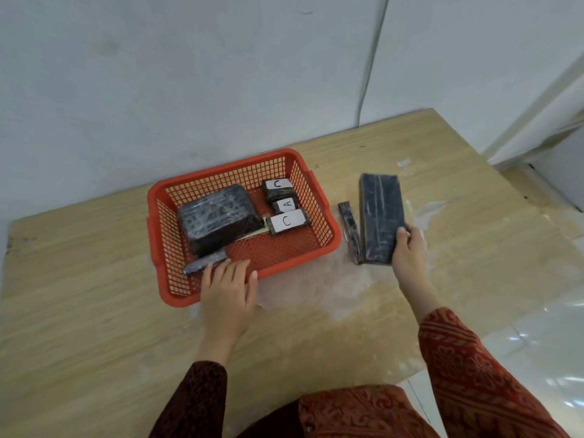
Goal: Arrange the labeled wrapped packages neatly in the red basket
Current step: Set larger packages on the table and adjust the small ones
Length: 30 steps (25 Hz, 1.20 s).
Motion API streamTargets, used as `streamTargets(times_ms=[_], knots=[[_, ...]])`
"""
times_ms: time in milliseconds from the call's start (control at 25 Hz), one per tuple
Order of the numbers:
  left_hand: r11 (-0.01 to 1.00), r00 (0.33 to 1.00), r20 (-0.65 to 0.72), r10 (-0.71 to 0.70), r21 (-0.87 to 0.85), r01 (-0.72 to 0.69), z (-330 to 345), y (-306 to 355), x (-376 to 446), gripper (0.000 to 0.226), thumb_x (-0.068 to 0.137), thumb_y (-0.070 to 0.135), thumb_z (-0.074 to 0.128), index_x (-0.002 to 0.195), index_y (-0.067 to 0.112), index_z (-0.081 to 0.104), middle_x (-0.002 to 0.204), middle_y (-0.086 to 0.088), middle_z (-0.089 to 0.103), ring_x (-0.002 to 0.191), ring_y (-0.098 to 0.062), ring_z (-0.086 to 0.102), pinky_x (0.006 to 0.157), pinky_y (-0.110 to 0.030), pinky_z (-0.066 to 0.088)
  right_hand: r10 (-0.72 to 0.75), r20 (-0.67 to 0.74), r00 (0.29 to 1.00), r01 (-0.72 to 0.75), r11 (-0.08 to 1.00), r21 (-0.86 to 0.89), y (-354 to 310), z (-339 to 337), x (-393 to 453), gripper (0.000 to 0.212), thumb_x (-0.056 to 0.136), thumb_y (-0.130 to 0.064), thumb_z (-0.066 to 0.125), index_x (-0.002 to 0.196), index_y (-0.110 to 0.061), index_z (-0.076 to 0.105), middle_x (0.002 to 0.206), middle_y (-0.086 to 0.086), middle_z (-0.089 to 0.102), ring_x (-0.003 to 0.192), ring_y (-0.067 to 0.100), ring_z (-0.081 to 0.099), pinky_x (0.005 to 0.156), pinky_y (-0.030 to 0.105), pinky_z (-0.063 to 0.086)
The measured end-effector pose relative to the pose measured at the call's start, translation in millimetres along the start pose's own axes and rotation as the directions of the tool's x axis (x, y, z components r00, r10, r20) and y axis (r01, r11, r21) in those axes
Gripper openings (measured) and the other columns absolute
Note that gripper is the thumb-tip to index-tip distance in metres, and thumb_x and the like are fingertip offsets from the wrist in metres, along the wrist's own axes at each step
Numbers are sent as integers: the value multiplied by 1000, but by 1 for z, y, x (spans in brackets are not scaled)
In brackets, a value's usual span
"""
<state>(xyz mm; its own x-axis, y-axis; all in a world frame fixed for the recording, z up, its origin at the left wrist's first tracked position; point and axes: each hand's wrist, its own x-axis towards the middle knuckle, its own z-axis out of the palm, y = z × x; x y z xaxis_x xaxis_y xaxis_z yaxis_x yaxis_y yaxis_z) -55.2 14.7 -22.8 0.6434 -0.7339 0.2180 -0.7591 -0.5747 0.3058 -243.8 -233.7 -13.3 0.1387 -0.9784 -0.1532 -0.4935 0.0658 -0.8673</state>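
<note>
Low in the frame, the left hand (228, 290) lies flat and loose on the red basket's (319, 197) near rim, fingertips touching a thin dark bar (202, 263). At right, the right hand (409, 251) grasps a long flat package (380, 213) beside a narrow strip (349, 227). Farther back, the basket holds a big wrapped block (218, 216) and three labeled packages (284, 208).

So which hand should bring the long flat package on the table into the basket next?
The right hand: its fingers already grip the near end of the long flat package, right of the red basket. The left hand is busy at the basket's front rim.
</note>
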Motion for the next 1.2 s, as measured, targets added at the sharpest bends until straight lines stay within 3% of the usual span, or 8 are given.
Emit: streamTargets(times_ms=[120, 360, 520, 640, 720, 840, 920, 1200], knots=[[999, 1000, -18, 24, 27, -23, 3, -6, 0, 41, 95, 34, 37, 102, 10, 70, 100, -5, 73, 95, -26, 66, 90, -42, 45, 203, 9, 979, -203, 979, -15, 43, -3, -5, 38, 102, -28, 31, 131, -6, 41, 124, 15, 54, 97, 22, 52, 80, 36, 45], [999, 1000, -15, 14, 37, -13, -2, -6, -1, 40, 95, 33, 38, 96, 11, 71, 94, -2, 73, 87, -23, 66, 79, -37, 44, 238, 38, 970, -233, 966, -110, 53, 3, -17, 49, 98, -21, 42, 144, -8, 29, 141, 18, 42, 124, 31, 48, 100, 45, 44], [995, 999, 37, -9, -103, 13, -8, -5, 2, 31, 94, 29, 43, 100, 13, 69, 97, -1, 72, 92, -22, 65, 83, -37, 44, -135, 36, 990, 139, 940, -312, 22, 4, -35, 45, 93, -14, 52, 136, -8, 41, 136, 16, 43, 126, 30, 40, 105, 42, 35], [977, 997, -38, -64, -205, 55, -17, -16, 1, 21, 92, 15, 53, 104, 7, 68, 102, -8, 68, 98, -28, 61, 91, -41, 45, -465, 236, 853, 515, 824, -237, -28, 37, -59, 32, 90, -8, 53, 122, -9, 54, 124, 10, 54, 119, 23, 44, 101, 36, 36], [978, 984, -119, -133, -175, 111, -22, -29, -4, 24, 90, 14, 52, 105, 5, 68, 110, -13, 66, 110, -33, 58, 104, -48, 39, -590, 426, 686, 691, 711, -128, -59, 67, -78, 25, 90, -8, 54, 114, -9, 59, 114, 7, 59, 110, 21, 50, 95, 34, 43], [974, 963, -150, -225, -71, 217, -24, -52, -13, 26, 93, 15, 53, 113, 5, 65, 139, -23, 49, 138, -38, 36, 116, -48, 18, -651, 656, 383, 853, 521, 20, -91, 117, -100, 21, 90, -9, 55, 110, -9, 62, 106, 7, 63, 102, 21, 54, 88, 32, 45], [955, 951, -109, -291, -87, 282, -21, -64, -18, 33, 94, 19, 54, 124, 6, 59, 153, -22, 30, 146, -35, 19, 117, -46, 16, -601, 759, 249, 917, 400, 16, -102, 153, -109, 25, 90, -10, 52, 113, -9, 60, 107, 10, 62, 102, 24, 51, 85, 35, 44], [922, 939, -99, -329, -250, 296, -10, -70, -21, 46, 96, 32, 41, 132, 6, 52, 160, -13, 14, 149, -27, 6, 118, -34, 16, -339, 935, 101, 995, 39, -93, -110, 235, -115, 32, 92, -8, 46, 124, -8, 47, 119, 16, 54, 113, 34, 49, 80, 42, 48]])
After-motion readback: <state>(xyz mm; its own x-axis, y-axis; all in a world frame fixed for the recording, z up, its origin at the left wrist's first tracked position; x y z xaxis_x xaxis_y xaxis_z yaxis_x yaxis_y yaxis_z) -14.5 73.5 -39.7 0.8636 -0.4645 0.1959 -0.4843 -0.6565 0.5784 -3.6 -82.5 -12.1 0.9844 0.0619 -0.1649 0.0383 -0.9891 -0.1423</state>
